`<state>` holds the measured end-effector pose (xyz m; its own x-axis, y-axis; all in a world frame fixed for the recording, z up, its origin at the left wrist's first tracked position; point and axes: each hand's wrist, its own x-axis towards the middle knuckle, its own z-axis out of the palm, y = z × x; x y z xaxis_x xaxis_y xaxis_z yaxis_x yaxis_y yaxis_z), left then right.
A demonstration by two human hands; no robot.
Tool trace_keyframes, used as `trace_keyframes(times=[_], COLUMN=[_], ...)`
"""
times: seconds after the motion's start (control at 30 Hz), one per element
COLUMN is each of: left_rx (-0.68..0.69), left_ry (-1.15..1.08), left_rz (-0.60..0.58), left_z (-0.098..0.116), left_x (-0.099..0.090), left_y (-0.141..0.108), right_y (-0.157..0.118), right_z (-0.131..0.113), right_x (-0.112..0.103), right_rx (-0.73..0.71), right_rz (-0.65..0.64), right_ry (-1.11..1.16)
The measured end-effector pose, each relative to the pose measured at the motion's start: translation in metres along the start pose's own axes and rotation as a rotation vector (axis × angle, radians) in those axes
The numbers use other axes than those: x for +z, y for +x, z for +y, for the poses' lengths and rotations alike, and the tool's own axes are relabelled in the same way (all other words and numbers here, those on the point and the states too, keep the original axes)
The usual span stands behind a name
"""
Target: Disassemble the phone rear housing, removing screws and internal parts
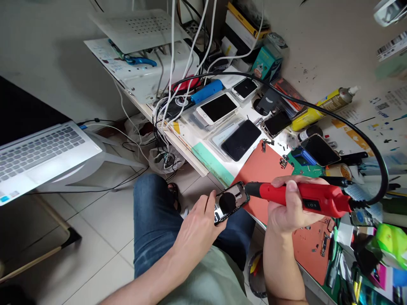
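Nearest the camera, the left hand [199,220] grips a small opened phone [230,202] by its lower edge, fingers wrapped round it, holding it tilted just off the near edge of the worktop [321,46] and above the person's jeans-clad knee. The right hand [288,207] is closed around a red hot-air handpiece [313,199], thumb lying over the top of the body; its dark nozzle points left and sits just beside, perhaps touching, the phone's upper right corner. A thick black hose [365,140] runs from the tool's rear end, arching up and back across the worktop. Under the right hand lies an orange work mat [260,163] with small metal parts scattered on it. Beyond the mat sit several phones: a black one [241,140] face up, a white one [218,107] behind it, and more dark ones to the right. A yellow spray can [324,106] lies on its side near them. A blue cylinder [206,91] and a tangle of white cables [181,63] sit further back. Far left, a laptop [38,156] rests open on a separate stand
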<state>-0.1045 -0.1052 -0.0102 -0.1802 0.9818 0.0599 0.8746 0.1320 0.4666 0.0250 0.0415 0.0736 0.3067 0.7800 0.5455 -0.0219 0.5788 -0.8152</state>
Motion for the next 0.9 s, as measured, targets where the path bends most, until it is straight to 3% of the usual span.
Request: trace_keyframes(times=[0.47, 0.9], left_rx=[0.018, -0.010], left_ry=[0.029, -0.001], left_rz=[0.068, 0.031], left_z=[-0.0010, -0.0035], left_x=[0.0044, 0.0079], left_y=[-0.0013, -0.0046], right_y=[0.0005, 0.0034], right_z=[0.0022, 0.0066], right_x=[0.0016, -0.0023], right_rx=[0.013, 0.073], right_rz=[0.014, 0.073], right_ry=[-0.026, -0.002])
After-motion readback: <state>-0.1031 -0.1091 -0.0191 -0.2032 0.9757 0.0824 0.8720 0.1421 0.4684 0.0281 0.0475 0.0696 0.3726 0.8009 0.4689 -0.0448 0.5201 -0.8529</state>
